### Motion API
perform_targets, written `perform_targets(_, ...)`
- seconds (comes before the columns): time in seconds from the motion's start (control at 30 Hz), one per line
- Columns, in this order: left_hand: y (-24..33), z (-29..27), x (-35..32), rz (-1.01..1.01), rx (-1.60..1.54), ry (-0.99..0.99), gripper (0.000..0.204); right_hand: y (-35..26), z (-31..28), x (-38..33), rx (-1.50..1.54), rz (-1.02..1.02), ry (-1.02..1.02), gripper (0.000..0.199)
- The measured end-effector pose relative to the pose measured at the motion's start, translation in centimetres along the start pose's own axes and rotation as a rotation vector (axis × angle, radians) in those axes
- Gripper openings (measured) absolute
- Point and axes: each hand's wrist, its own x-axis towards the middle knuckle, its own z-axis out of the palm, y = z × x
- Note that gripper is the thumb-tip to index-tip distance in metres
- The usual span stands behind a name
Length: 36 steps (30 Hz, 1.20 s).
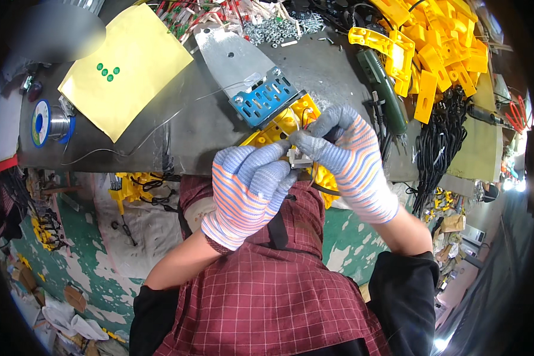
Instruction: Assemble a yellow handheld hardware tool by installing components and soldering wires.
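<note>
Both my hands wear striped knit gloves with grey fingertips and meet at the bench's near edge. My left hand [250,185] is closed, its fingertips pinched by a small grey metal part [299,159]. My right hand [351,155] is also closed, thumb and fingers pinched just above that part; what either pinch holds is hidden. Under and behind the fingertips lies a yellow plastic housing [267,135] with thin wires [306,117] at its opening. Just beyond it, a blue slotted metal box [263,98] rests against a grey metal plate [228,52].
A yellow sheet [127,71] with green round stickers [108,72] and a solder spool [48,123] lie left. Screws and nuts [273,31] sit at the back. Right are a green corded tool [385,92], piled yellow housings [436,50] and black cables [442,142].
</note>
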Motion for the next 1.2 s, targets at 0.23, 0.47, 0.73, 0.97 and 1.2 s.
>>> perform_targets(0.23, -0.2, 0.1, -0.1, 0.01, -0.011, 0.009, 0.031, -2.6, -1.8, 1.6, -0.371, 0.01, -0.286, 0.017)
perform_targets(0.47, 0.0, 0.2, 0.0, 0.013, -0.026, -0.035, 0.026, -0.6, -0.9, 0.4, -0.133, 0.064, -0.072, 0.014)
perform_targets(0.73, 0.1, 0.2, 0.1, -0.012, -0.031, -0.034, 0.025, -1.3, -2.2, 0.5, -0.392, -0.079, -0.275, 0.012)
perform_targets(0.97, -0.3, 0.3, 0.0, -0.02, -0.034, -0.042, 0.027, -5.8, -2.9, 3.2, -1.135, -0.722, -0.476, 0.019)
perform_targets(1.2, 0.0, 0.0, 0.3, -0.022, -0.027, -0.046, 0.025, -6.6, -2.3, 7.3, -1.042, -0.69, -0.998, 0.023)
